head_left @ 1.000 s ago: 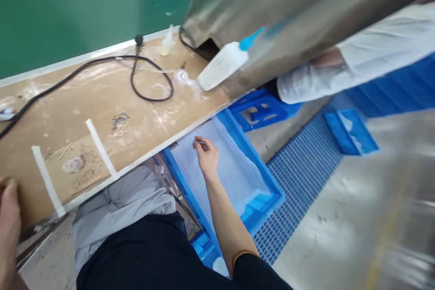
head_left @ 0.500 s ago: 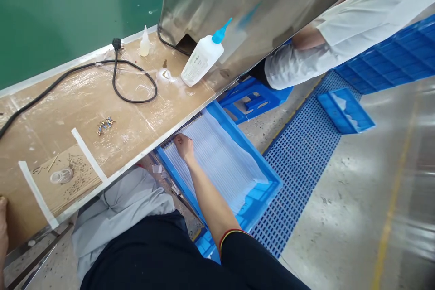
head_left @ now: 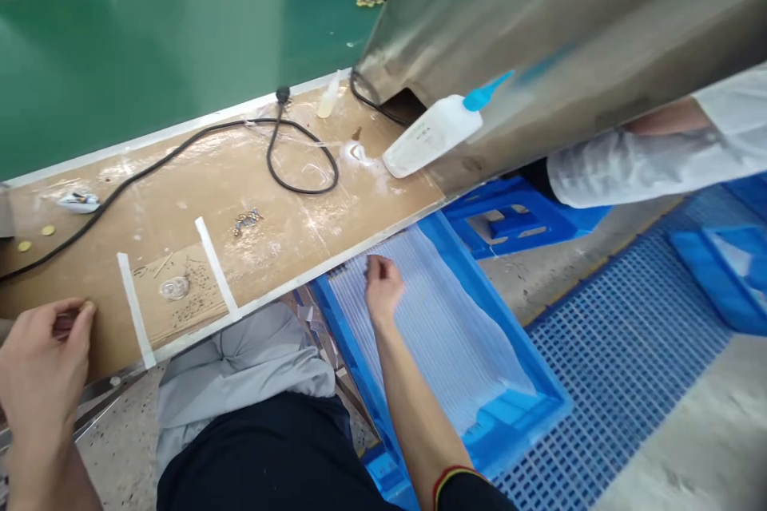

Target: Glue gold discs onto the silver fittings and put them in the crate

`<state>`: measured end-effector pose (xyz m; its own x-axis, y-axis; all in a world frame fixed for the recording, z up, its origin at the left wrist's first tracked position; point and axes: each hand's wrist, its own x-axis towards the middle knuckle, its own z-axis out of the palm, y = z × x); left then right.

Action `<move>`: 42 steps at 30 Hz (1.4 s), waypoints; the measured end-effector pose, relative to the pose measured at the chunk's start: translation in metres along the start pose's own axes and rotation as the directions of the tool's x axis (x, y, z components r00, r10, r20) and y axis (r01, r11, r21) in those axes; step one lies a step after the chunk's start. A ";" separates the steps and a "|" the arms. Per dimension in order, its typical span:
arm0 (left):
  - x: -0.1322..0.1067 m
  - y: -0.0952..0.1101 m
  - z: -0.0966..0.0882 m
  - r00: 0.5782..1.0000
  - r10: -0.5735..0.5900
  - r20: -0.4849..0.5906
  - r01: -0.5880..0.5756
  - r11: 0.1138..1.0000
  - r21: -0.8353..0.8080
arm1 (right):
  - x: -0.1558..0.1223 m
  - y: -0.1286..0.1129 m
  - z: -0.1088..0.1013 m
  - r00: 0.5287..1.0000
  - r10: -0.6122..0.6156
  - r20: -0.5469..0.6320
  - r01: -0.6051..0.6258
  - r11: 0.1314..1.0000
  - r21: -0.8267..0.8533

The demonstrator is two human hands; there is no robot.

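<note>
My right hand point(head_left: 384, 287) is above the blue plastic tray point(head_left: 539, 415), near its upper left end. Its fingers are pinched together, and whatever they hold is too small to make out. A ribbed white translucent sheet point(head_left: 437, 319) lines the tray, with small dark parts along its edge by the bench. At the far left, my left hand point(head_left: 51, 355) rests over the bench edge with thumb and fingertips drawn together; I cannot make out anything between them. Right of it, a small clear round dish point(head_left: 174, 287) sits on a cardboard patch point(head_left: 197, 271) between two white tape strips.
On the bench point(head_left: 288, 255) lie a small metal parts cluster point(head_left: 247, 221), a looped black cable point(head_left: 303, 190), a white bottle with blue nozzle point(head_left: 435, 136) and a small dropper bottle point(head_left: 328, 98). A metal panel point(head_left: 539, 40) rises behind. At right, a person's sleeve point(head_left: 647, 164) is near a blue stool point(head_left: 515, 215).
My view has swung left. My left hand has come further into view. My right hand has lifted away from the tray's left edge, its fingers still pinched.
</note>
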<state>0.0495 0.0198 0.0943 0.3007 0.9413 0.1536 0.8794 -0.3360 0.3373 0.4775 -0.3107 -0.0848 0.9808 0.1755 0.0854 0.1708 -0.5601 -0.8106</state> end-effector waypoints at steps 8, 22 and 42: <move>-0.009 -0.006 0.008 0.994 -0.065 -0.093 0.047 0.983 -0.179 | -0.022 -0.154 0.000 0.877 -0.406 0.258 0.314 0.889 0.332; -0.058 -0.004 0.017 0.939 -0.320 0.125 0.310 0.631 -0.711 | 0.014 -0.265 0.076 0.562 -0.429 0.707 0.680 0.726 -0.100; -0.050 -0.014 0.028 0.898 -0.293 0.328 0.408 0.276 -0.871 | 0.023 -0.245 0.066 0.595 -0.469 0.653 0.642 0.766 -0.034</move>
<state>0.0323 -0.0220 0.0554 0.1332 0.9549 -0.2652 0.0437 0.2617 0.9642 0.4518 -0.1162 0.0775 0.4414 0.8957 0.0531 0.7633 -0.3437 -0.5470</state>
